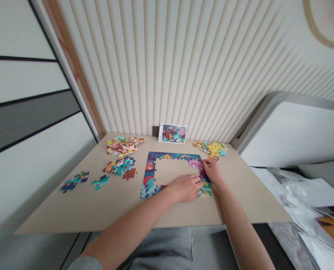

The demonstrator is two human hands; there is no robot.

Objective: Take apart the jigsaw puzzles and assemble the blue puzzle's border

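Note:
A jigsaw puzzle (148,183) lies on the table with its border joined around a bare middle. Purple pieces (195,164) fill part of its right side. My left hand (186,187) rests palm down over the lower right part, fingers stretched towards the right border and covering some pieces. At the right edge, my right hand (212,170) has its fingers bent and drawn together on a puzzle piece beside the purple section; the fingers hide most of that piece.
A picture card (172,134) leans upright against the ribbed wall. Loose puzzle pieces lie in a reddish pile (123,146), a teal pile (122,165) and a yellow pile (213,149). Small joined clusters sit at the left, one blue (74,182), one teal (101,182). The table (248,195) ends near my lap.

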